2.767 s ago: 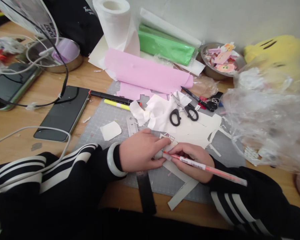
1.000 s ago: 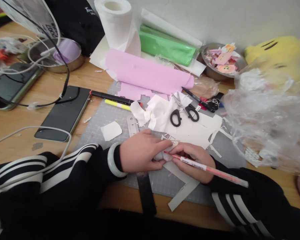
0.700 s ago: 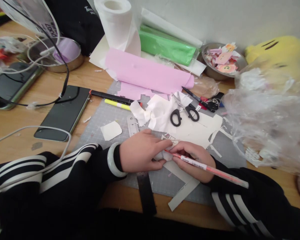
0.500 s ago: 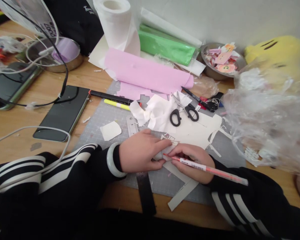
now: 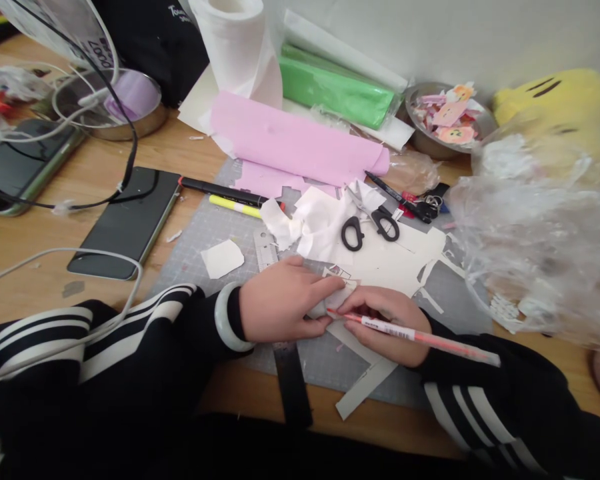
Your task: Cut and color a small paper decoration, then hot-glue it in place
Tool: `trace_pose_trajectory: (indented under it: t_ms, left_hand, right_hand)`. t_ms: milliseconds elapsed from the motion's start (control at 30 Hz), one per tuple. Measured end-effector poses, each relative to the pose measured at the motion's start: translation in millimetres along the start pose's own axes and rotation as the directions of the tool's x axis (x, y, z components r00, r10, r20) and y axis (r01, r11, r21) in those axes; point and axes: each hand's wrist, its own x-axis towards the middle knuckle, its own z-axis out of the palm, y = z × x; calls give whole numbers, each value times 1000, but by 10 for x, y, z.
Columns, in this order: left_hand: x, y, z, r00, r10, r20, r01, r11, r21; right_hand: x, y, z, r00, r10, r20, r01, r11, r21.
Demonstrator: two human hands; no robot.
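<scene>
My right hand [image 5: 387, 325] grips a slim pen [image 5: 387, 328] with an orange-pink barrel and a white label. Its orange tip points left, at a small piece of white paper [image 5: 325, 308]. My left hand [image 5: 287, 300] holds that paper between thumb and index finger; part of it is hidden by the fingers. Beneath my left hand runs a ruler [image 5: 293, 387], silver at the far end and dark at the near end. A grey cutting mat [image 5: 195, 250] lies under both hands. Scissors [image 5: 353, 233] with black handles rest on white paper just beyond them.
A rolled pink sheet [image 5: 300, 137], a paper roll [image 5: 235, 53] and a green pack [image 5: 335, 87] stand behind. Crumpled clear plastic [image 5: 545, 247] and a metal bowl of paper cutouts [image 5: 450, 123] are right. A phone [image 5: 125, 220], a cable and markers [image 5: 230, 193] lie left.
Almost nothing differs. The pen's rear end has shifted very slightly to the right, and the whole view has moved a little. Both hands keep their hold.
</scene>
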Motion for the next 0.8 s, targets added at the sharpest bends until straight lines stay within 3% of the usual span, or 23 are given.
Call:
trace_pose_trajectory:
  t_ms: [167,333,700,800]
  left_hand:
    - [0,-11,6,1000,4,4,-4,1000,-6]
    - [3,-5,-5,1000,1,-4,-1,1000,5]
    - [12,-6,-2,1000,1,6,-1,1000,-8]
    - [9,-5,-5,1000,2,2,-2,1000,-3]
  right_hand:
    - [9,-26,-37,995,93,30,-93,996,-10]
    - [20,-14,-39,998,-14,61,15,1000,-13]
    - [20,33,38,999,12,-51,-13,1000,-25]
    - [21,6,6,999,33,-10,-34,999,-23]
